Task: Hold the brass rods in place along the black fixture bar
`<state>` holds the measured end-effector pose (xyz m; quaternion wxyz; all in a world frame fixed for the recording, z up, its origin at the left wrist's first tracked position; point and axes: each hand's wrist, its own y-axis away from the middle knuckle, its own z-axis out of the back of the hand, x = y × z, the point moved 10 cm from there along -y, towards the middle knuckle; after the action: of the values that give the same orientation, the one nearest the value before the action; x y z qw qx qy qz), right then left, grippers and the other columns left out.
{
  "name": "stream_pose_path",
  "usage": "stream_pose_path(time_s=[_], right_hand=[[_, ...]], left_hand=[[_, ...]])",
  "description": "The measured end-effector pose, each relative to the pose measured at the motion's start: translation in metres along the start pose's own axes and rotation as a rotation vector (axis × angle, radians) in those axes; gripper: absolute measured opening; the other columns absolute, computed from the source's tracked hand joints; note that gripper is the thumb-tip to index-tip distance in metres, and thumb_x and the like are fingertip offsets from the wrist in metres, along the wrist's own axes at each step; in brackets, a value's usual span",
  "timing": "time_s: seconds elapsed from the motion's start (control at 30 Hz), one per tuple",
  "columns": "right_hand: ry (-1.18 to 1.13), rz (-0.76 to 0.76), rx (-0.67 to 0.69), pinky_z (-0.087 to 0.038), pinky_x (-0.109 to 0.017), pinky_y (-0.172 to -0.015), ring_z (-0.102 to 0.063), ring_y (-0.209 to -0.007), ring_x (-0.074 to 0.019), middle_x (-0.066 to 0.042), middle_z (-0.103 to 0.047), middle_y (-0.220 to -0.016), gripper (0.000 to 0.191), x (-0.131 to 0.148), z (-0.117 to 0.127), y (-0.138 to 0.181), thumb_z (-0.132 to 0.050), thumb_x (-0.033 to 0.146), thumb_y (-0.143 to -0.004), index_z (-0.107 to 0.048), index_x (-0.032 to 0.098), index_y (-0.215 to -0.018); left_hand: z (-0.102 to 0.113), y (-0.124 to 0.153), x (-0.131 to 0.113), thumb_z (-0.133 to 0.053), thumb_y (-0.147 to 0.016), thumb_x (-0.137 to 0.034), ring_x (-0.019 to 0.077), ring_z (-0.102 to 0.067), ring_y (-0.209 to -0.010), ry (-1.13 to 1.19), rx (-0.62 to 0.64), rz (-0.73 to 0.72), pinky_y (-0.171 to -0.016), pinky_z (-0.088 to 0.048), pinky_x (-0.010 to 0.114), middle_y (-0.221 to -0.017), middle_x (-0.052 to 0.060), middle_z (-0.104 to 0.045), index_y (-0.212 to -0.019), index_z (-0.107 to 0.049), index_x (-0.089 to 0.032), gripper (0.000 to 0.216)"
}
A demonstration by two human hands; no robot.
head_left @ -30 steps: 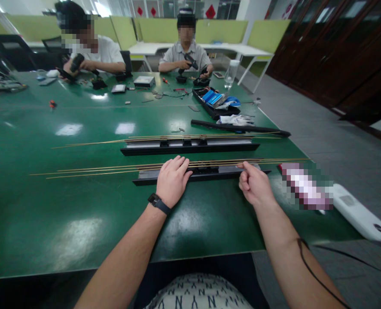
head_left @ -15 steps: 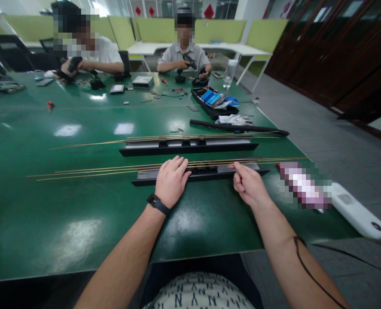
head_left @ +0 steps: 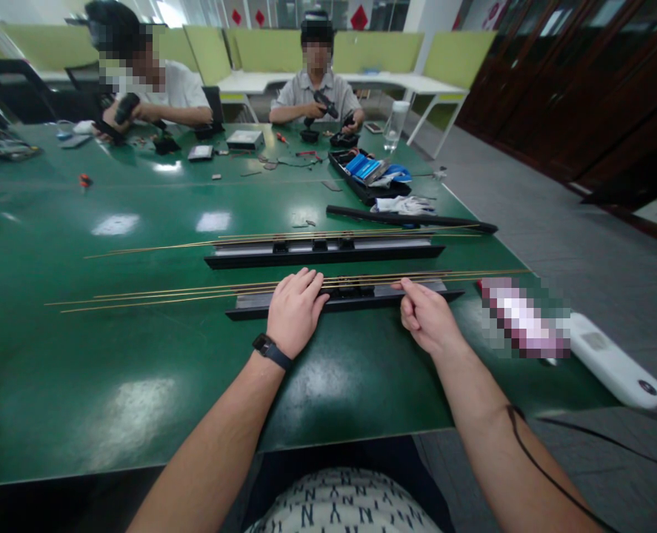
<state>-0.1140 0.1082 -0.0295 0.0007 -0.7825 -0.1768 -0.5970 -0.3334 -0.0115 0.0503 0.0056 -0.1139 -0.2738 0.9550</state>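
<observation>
Across the near black channel (head_left: 344,300), which has a silver inner face, lies my left hand (head_left: 295,311). Its fingers reach over the thin brass-coloured rods (head_left: 184,291) and the channel, thumb along the near side, gripping it. Dark clips (head_left: 355,285) sit in the channel between my hands. Farther right, my right hand (head_left: 427,317) is closed, with thumb and index finger pinched at the rods; the exact contact is partly hidden. The rods stick out well beyond the channel at both ends. A second black channel (head_left: 328,257) with similar rods lies parallel just beyond.
Beyond lie a black tube (head_left: 411,218), a white glove (head_left: 403,206) and a black tray (head_left: 375,194) of blue items. A white device (head_left: 611,363) rests near the right edge. Two people (head_left: 317,96) work across the green table (head_left: 139,355), holding dark power tools.
Both hands stay in nearly the same place on the channel and rods. The whole view shifts very slightly.
</observation>
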Motion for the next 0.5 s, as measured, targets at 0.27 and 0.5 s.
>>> stream_pose_path(time_s=[0.27, 0.5], right_hand=[[-0.034, 0.011, -0.045, -0.020, -0.016, -0.029, -0.031, -0.029, -0.0042, 0.007, -0.049, -0.045, 0.034, 0.002, 0.006, -0.001, -0.083, 0.045, -0.079, -0.070, 0.016, -0.090], [-0.069, 0.071, -0.151, -0.021, -0.017, -0.028, -0.031, -0.028, -0.0045, 0.007, -0.048, -0.044, 0.026, 0.010, 0.024, -0.004, -0.080, 0.038, -0.081, -0.072, 0.014, -0.087]], left_hand=[[-0.001, 0.000, 0.000, -0.057, -0.100, -0.032, 0.0280, -0.057, -0.134, -0.004, 0.005, -0.004, -0.114, -0.043, 0.047, -0.137, 0.011, -0.067, -0.133, -0.063, -0.019, 0.035], [0.001, 0.000, -0.001, -0.058, -0.100, -0.031, 0.0284, -0.059, -0.133, -0.006, -0.009, -0.011, -0.114, -0.043, 0.046, -0.136, 0.011, -0.068, -0.132, -0.064, -0.018, 0.035]])
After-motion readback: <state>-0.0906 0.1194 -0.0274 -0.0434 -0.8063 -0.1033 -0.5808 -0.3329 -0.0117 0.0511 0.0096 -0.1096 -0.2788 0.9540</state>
